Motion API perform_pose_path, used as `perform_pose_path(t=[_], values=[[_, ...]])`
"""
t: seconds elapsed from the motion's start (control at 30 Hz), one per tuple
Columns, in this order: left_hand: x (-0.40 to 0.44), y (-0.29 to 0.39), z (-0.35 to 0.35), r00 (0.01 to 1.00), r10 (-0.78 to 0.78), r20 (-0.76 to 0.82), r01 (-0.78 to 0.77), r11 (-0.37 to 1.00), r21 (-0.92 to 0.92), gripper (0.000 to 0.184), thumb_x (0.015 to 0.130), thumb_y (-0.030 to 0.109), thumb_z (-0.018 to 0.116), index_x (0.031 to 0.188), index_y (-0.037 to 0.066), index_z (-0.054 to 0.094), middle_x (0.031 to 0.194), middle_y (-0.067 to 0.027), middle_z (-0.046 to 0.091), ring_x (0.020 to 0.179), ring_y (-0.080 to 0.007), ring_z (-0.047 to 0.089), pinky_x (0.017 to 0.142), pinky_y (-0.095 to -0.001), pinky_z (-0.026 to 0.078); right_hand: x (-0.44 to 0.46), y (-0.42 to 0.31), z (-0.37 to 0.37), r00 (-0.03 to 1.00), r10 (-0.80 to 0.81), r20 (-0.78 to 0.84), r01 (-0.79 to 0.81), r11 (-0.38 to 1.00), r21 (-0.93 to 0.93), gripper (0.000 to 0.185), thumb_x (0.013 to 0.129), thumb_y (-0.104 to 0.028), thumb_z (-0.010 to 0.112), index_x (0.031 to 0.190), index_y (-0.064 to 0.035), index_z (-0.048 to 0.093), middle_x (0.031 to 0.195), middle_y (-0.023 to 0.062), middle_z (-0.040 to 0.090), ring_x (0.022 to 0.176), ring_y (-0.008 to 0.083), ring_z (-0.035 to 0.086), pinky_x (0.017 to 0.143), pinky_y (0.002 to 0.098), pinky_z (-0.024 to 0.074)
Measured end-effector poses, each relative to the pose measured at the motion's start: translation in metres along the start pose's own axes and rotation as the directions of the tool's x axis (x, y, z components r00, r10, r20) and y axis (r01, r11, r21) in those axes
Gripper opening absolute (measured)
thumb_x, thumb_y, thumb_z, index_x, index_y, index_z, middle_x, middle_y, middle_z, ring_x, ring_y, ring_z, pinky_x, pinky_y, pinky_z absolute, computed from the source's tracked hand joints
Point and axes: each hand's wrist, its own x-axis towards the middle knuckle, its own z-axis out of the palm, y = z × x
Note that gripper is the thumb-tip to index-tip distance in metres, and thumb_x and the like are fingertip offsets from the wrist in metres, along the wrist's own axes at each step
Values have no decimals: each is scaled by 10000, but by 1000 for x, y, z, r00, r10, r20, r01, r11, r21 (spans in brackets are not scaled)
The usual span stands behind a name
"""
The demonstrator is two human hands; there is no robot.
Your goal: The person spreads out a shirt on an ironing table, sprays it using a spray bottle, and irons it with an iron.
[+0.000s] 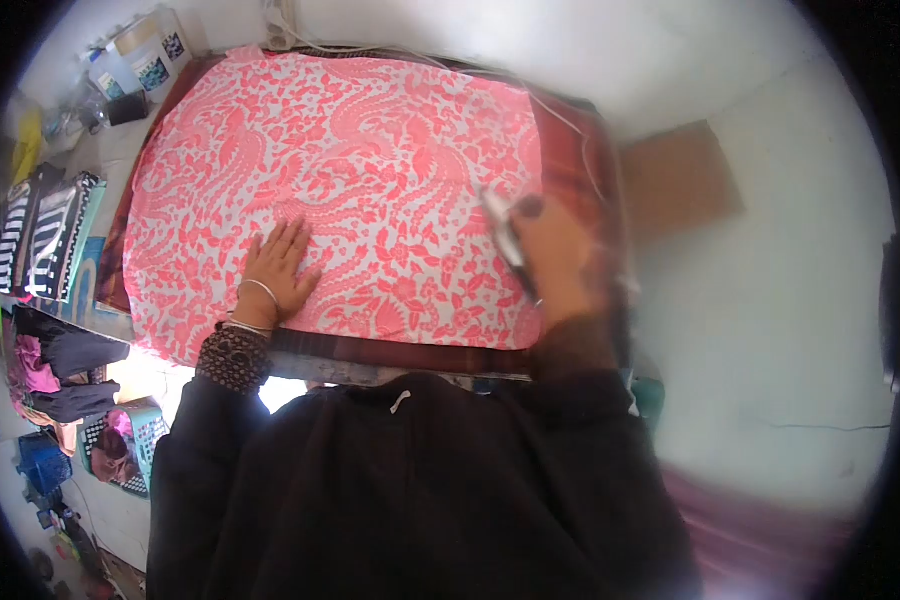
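A pink and white patterned cloth (370, 190) lies spread over a dark red checked blanket (575, 150) on a table. My left hand (278, 270) rests flat on the cloth near its lower left part, fingers apart, with bangles at the wrist. At the right side of the cloth, my right hand (555, 250) is closed round a light-coloured iron (505, 235). Both the hand and the iron are blurred. The iron's tip points up and to the left, and its underside is hidden.
Folded striped cloths (45, 235) are stacked at the left, with bottles and containers (140, 65) behind them. A cable (560, 115) runs along the back and right. Baskets with clothes (130, 445) stand below left. A wall with a brown patch (680, 180) is at the right.
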Motion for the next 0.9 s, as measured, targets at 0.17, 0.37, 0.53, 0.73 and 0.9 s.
perform_pose_path(t=[0.17,0.37,0.53,0.73,0.9], values=[[2,-6,8,1000,17,14,-17,1000,-7,710,867,470,477,1458,122,290,1525,-73,260,1400,-267,241,1114,-538,170,44,9,-10,993,-102,-53,103,994,32,489,742,-495,650,1105,-169,626,1110,114,650,1017,316,622,829,435,487],[57,-54,-15,996,88,6,-85,976,-200,629,893,445,445,1438,153,330,1503,-58,303,1380,-256,280,1098,-537,213,-64,-147,-35,899,-303,315,277,953,125,350,753,-401,690,1007,-160,680,963,122,680,906,291,650,793,402,489],[108,-103,-25,991,130,34,-130,991,-8,635,906,451,431,1463,187,281,1527,-56,253,1413,-244,214,1123,-533,166,-86,-183,9,856,-472,210,471,880,55,361,728,-447,695,902,-134,652,854,111,665,836,307,646,723,439,491],[126,-135,-24,994,66,88,-63,997,-40,646,896,452,442,1467,196,279,1534,-61,236,1422,-244,193,1139,-506,133,-25,-134,-6,964,-264,28,265,964,-25,426,720,-500,694,899,-117,638,828,113,664,806,304,647,687,427,492],[139,-147,-33,999,8,41,-5,998,-70,630,887,419,462,1450,176,318,1536,-68,233,1423,-251,192,1137,-511,132,-8,-114,-8,995,-100,7,99,982,-163,462,732,-532,661,962,-132,649,874,96,673,838,284,647,726,423,493]])
